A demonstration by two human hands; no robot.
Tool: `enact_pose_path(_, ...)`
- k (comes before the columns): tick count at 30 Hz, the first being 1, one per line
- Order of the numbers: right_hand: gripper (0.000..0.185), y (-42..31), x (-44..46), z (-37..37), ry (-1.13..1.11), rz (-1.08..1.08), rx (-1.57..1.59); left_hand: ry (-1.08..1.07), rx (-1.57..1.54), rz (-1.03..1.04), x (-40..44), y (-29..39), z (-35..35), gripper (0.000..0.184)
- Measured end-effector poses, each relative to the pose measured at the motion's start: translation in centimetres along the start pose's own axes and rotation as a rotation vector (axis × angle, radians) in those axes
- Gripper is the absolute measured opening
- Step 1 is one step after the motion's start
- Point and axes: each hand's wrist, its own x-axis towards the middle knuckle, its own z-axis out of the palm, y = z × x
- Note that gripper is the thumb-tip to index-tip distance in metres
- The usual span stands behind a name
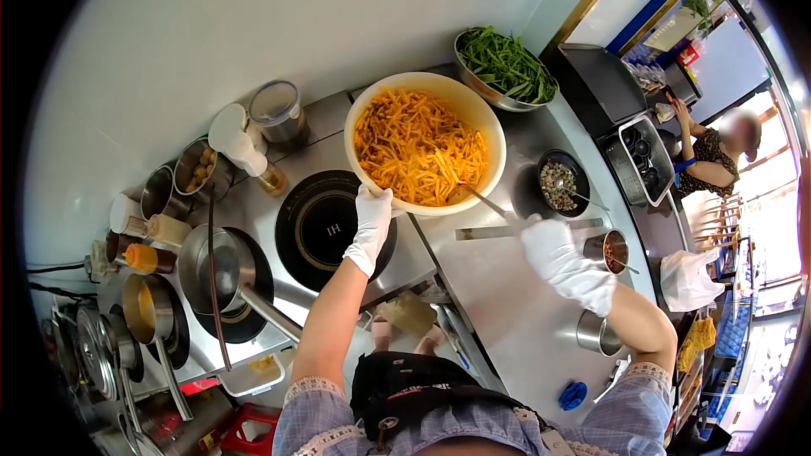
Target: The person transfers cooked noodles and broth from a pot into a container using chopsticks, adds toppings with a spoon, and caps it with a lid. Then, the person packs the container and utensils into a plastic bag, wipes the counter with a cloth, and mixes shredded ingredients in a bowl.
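Note:
A large cream bowl (498, 159) full of orange shredded strips (414, 143) stands at the centre of the counter. My left hand (372, 224), in a white glove, grips the bowl's near rim from the left. Gloved in white too, my right hand (562, 262) is closed on the handle of a metal utensil (488, 202). The utensil's far end lies among the strips at the bowl's right side, where its tip is hidden.
Left are a black induction plate (332, 230), a steel pan (217, 272) with a long handle, and bottles. Behind right sits a bowl of green leaves (507, 66). A black bowl (563, 184) and steel cups stand right. Another person (710, 152) is at far right.

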Motion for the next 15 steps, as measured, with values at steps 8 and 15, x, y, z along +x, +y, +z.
enact_pose_path(8,0.046,-4.2,4.4,5.7,-0.011,0.15,0.107,0.003,0.015,0.01,-0.4,0.5,0.3,0.022)
enact_pose_path(15,0.047,-4.7,9.8,8.4,0.147,0.248,0.172,-0.005,0.064,-0.028,-0.1,0.6,-0.1,0.024)
